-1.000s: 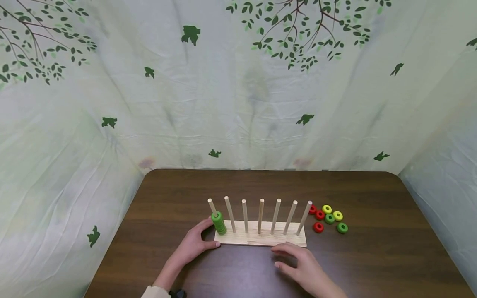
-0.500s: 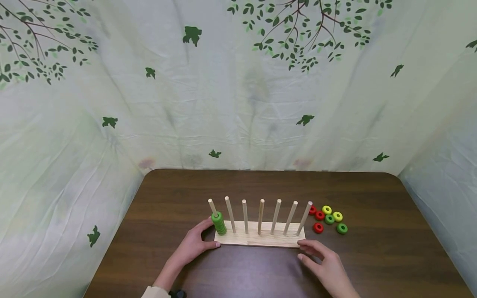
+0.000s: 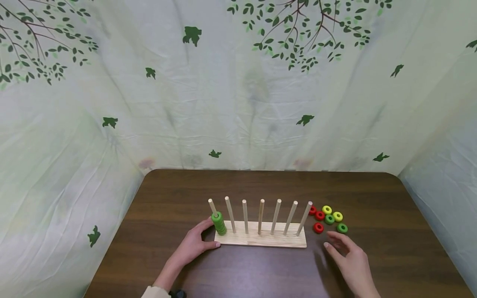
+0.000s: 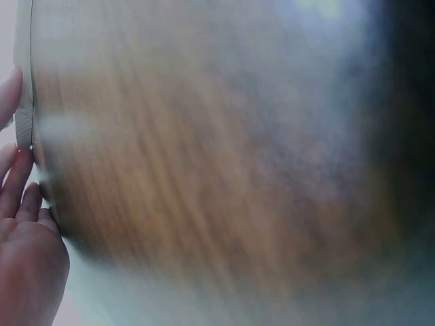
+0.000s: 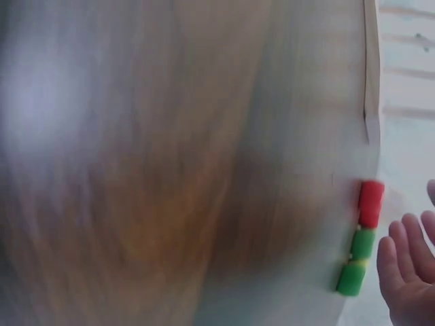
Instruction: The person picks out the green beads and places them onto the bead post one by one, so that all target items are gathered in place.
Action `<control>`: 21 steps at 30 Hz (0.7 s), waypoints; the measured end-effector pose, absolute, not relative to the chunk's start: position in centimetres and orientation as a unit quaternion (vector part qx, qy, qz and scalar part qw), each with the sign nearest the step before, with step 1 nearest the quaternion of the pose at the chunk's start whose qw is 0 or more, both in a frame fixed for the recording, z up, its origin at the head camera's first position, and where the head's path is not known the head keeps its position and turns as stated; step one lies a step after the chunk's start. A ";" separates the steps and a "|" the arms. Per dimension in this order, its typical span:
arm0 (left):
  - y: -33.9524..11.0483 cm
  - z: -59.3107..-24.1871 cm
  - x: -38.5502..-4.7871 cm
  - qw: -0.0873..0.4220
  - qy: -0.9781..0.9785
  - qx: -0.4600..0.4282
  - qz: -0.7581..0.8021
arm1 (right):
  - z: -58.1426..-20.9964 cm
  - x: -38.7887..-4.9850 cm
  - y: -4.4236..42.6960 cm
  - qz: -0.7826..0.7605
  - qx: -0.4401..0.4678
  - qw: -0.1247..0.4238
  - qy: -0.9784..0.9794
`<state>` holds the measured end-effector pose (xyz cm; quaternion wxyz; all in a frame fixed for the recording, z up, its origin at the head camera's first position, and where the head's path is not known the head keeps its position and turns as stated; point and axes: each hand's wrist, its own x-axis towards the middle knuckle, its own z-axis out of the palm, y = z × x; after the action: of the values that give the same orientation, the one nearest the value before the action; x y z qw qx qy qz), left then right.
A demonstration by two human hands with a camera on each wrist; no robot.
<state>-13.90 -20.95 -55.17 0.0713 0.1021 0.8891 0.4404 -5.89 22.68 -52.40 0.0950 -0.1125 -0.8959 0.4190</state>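
Observation:
A pale wooden peg board [image 3: 261, 240] with a row of several upright pegs sits in the middle of the table. Several green rings [image 3: 219, 224] are stacked on its leftmost peg; the other pegs are bare. My left hand [image 3: 191, 245] holds the board's left end, thumb at the front corner and fingers reaching behind. In the left wrist view, thumb and fingers lie around the board's end [image 4: 24, 122]. My right hand [image 3: 350, 258] hovers right of the board with thumb and fingers apart, holding nothing. Closest to it are a loose green ring [image 3: 342, 228] and a red ring [image 3: 318, 227].
Other loose rings lie just beyond: a yellow ring [image 3: 337, 216], another yellow ring [image 3: 326, 209], a green ring [image 3: 329, 219] and red ones near the rightmost peg. The dark wooden table [image 3: 186, 190] backs onto a leaf-printed cloth [image 3: 238, 103].
My right hand has moved rightward, from the board's front edge past its right end to near the loose rings. My left hand and the board stay put.

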 end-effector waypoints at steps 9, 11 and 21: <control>-20.9 -55.2 -14.0 0.073 0.889 0.101 0.441 | -52.1 -6.6 25.1 0.373 -0.114 0.115 -0.914; -20.9 -55.1 -13.9 0.072 0.889 0.101 0.440 | -52.2 -6.9 25.5 0.370 -0.106 0.125 -0.914; -20.9 -55.1 -13.9 0.071 0.891 0.102 0.436 | -52.5 -8.2 27.0 0.351 -0.082 0.102 -0.927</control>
<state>-13.92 -20.93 -55.14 0.0709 0.1023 0.8913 0.4360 -8.15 27.01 -52.48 0.1024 -0.0820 -0.9272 0.3509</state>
